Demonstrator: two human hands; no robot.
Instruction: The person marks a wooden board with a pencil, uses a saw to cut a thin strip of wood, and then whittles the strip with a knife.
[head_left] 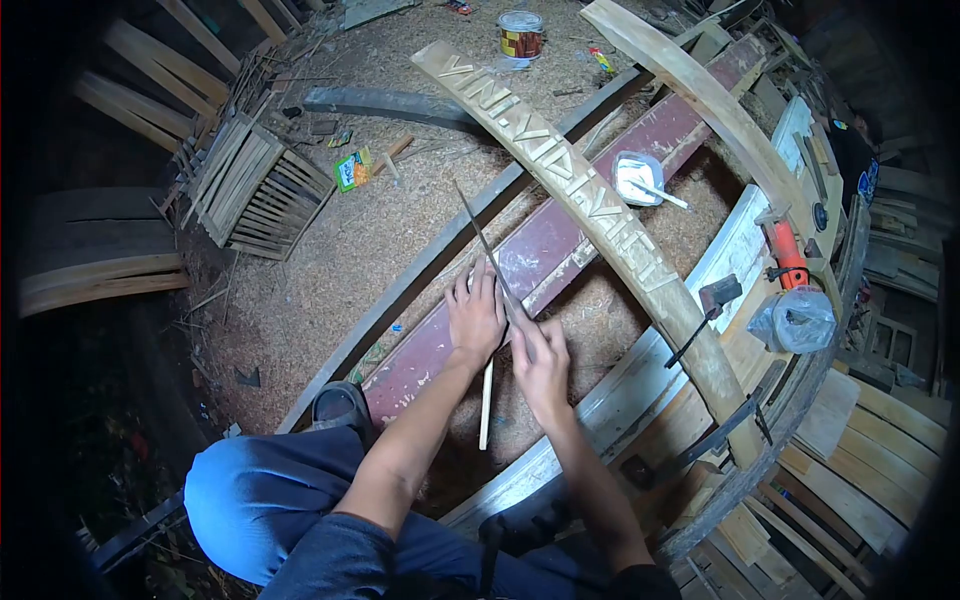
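Observation:
My left hand presses down over a thin pale wooden strip on the maroon plank. Its fingers point forward and hide much of the strip; the near end sticks out past the plank's edge. My right hand is closed around the handle end of a handsaw, mostly covering that end. The long, tapering blade is seen nearly edge-on, slanting away to the upper left beside my left fingers. Across the plank, farther off, lies a long curved board with raised wooden letters.
A white tub with a brush stands on the plank. A paint can sits on the sawdust-covered ground. At right are an orange power tool, a plastic bag and a second curved board. A slatted wooden piece lies left.

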